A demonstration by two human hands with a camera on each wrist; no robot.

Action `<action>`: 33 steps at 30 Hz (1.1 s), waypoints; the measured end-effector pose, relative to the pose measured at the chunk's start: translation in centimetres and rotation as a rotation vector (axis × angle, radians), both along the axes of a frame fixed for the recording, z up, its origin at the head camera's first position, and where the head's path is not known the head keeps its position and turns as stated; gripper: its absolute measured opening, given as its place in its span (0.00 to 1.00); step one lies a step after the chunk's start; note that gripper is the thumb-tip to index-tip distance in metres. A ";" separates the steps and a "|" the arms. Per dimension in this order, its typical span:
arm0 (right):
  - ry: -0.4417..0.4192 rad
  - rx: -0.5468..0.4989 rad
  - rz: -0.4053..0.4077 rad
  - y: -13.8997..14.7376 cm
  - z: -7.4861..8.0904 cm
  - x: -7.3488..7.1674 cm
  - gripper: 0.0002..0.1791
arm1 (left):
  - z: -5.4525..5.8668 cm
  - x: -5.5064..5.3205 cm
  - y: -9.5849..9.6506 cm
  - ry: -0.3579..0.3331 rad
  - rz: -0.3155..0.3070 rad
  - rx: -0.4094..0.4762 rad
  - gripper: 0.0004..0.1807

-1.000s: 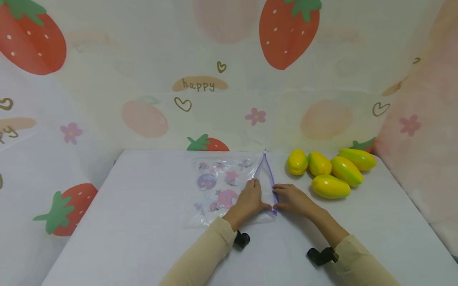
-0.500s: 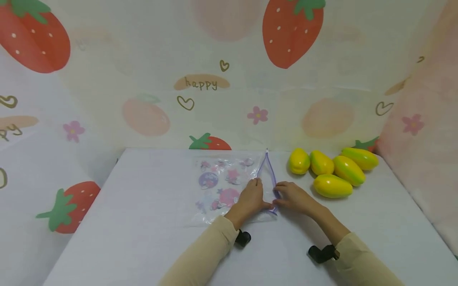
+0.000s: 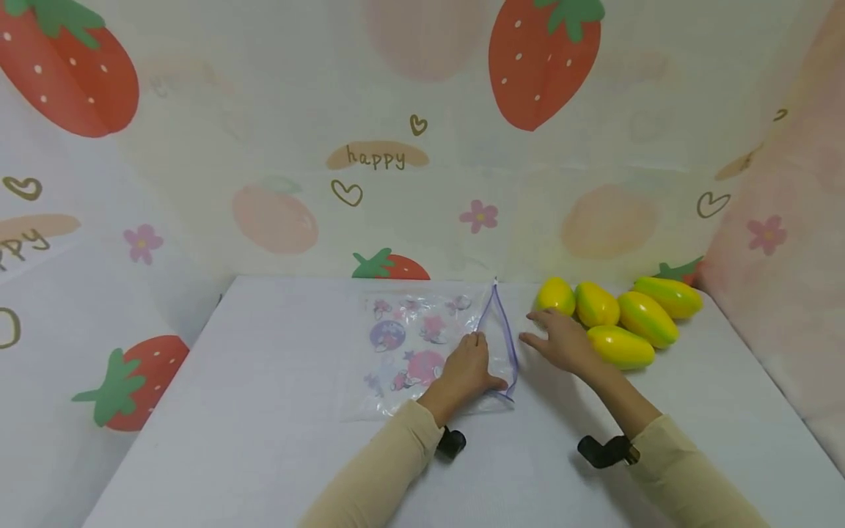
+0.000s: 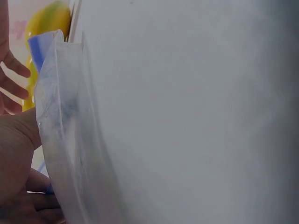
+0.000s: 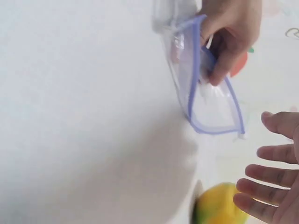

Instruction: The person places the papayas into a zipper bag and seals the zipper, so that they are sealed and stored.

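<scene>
A clear zip bag (image 3: 386,374) with pink and purple cartoon prints lies on the white table, its purple-edged mouth facing right and spread apart. My left hand (image 3: 465,367) holds the bag at the mouth; in the right wrist view its fingers (image 5: 222,70) curl over one purple edge. My right hand (image 3: 561,341) is off the bag, fingers spread and holding nothing, just right of the mouth. Several glossy yellow fruits with green streaks, mango-like in shape, sit beyond it; the nearest fruit (image 3: 620,347) is partly behind the right wrist, and the leftmost fruit (image 3: 556,295) is by the fingertips.
The white table (image 3: 277,381) runs back to a fabric wall (image 3: 277,110) printed with strawberries and hearts. Black wrist cameras hang under both sleeves, the right camera (image 3: 604,452) close above the table.
My right hand has let go of the bag's purple edge and moved up and right toward the fruits, its fingers spreading. My left hand stays on the bag.
</scene>
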State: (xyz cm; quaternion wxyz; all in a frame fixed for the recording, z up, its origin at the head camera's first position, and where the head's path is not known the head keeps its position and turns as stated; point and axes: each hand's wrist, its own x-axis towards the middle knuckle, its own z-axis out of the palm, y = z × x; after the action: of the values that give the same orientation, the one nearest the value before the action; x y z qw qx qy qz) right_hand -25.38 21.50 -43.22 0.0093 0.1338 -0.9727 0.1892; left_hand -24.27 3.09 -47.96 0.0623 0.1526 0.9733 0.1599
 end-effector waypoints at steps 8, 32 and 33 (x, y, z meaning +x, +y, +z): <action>-0.009 -0.006 -0.133 1.5 2.2 -1.3 0.29 | 0.2 -0.3 0.1 -0.024 0.007 -0.007 0.55; -0.170 0.055 -0.292 2.4 3.4 -5.2 0.36 | 0.4 0.1 0.0 -0.097 0.027 0.039 0.54; -0.173 0.056 -0.294 2.4 3.4 -5.4 0.36 | 0.5 0.0 0.0 -0.096 0.027 0.037 0.54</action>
State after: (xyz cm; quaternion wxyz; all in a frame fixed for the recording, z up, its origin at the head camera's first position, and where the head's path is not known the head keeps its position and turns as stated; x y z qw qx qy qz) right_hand -30.79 23.92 -39.81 -0.0506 -0.0263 -0.9839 0.1695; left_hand -24.23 3.12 -47.48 0.1038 0.1325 0.9680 0.1861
